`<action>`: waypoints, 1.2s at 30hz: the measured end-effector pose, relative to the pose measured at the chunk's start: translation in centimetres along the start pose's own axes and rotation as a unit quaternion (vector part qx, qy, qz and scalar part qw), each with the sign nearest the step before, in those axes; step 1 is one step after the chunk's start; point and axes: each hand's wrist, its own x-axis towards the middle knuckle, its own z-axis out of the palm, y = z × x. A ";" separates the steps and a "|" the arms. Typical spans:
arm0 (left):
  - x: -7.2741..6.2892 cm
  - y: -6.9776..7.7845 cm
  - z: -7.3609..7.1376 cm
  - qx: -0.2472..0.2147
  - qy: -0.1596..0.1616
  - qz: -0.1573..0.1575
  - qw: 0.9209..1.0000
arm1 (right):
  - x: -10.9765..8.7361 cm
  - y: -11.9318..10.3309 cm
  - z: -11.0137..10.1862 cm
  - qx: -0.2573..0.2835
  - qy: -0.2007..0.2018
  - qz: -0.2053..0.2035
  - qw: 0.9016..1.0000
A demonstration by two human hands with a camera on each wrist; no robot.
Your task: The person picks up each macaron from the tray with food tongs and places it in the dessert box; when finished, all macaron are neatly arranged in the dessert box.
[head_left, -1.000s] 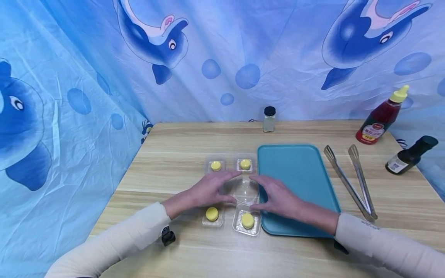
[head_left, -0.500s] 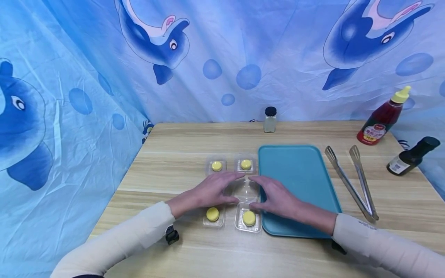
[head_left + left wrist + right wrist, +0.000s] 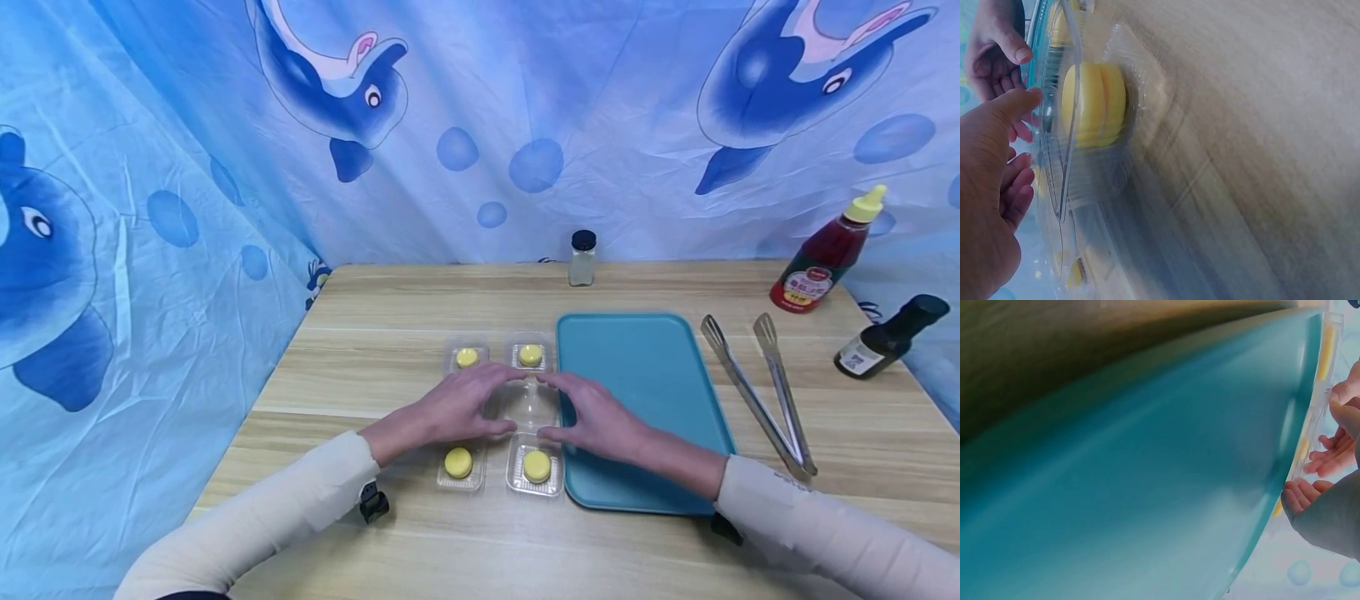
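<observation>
Several clear plastic boxes each hold a yellow macaron. The front right box [image 3: 513,483], with its macaron [image 3: 537,467], has its clear lid [image 3: 531,406] folded back away from me. My left hand [image 3: 468,406] is at the lid's left side and my right hand [image 3: 596,421] at its right, thumbs nearer me and fingers spread round the edges. Whether every fingertip touches plastic cannot be told. A front left macaron [image 3: 458,462] sits below my left hand. Two more macarons, a left one [image 3: 467,357] and a right one [image 3: 531,355], sit in boxes beyond my hands.
A teal tray [image 3: 645,383] lies under my right forearm, against the boxes' right side. Metal tongs [image 3: 757,400] lie right of it. Farther out stand a red sauce bottle [image 3: 813,262], a dark bottle [image 3: 888,337] and a black-capped jar [image 3: 582,260]. A dolphin-print curtain [image 3: 480,108] hangs behind.
The front right box with its macaron has slid slightly away from me, and both hands have shifted a little the same way. The other boxes stay put.
</observation>
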 end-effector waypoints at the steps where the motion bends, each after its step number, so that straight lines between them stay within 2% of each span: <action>1: 0.0 -0.1 0.0 0.000 0.002 -0.001 1.000 | 0.0 0.0 0.0 0.001 0.000 0.001 1.000; 14: 0.2 -0.5 -0.6 0.001 0.045 0.020 0.999 | 0.3 0.0 -0.6 0.010 0.013 -0.007 1.000; 21: 0.3 -0.8 -0.8 -0.022 0.071 0.047 0.996 | 0.3 -0.3 -1.1 0.067 0.038 -0.023 0.997; 27: 0.4 -0.7 -1.1 -0.049 0.090 0.068 0.992 | 0.3 -0.5 -1.8 0.084 0.067 -0.056 0.993; 29: 0.4 -0.6 -1.2 -0.052 0.100 0.073 0.991 | 0.3 -0.5 -1.9 0.107 0.067 -0.056 0.990; 32: 0.4 -0.4 -1.3 -0.047 0.113 0.067 0.990 | 0.2 -0.7 -2.2 0.175 0.062 -0.011 0.983; 34: 0.3 -0.2 -1.4 -0.042 0.118 0.058 0.990 | 0.2 -0.9 -2.3 0.226 0.063 0.039 0.971; 36: 0.3 0.0 -1.5 -0.038 0.122 0.049 0.991 | 0.1 -1.0 -2.5 0.274 0.068 0.093 0.955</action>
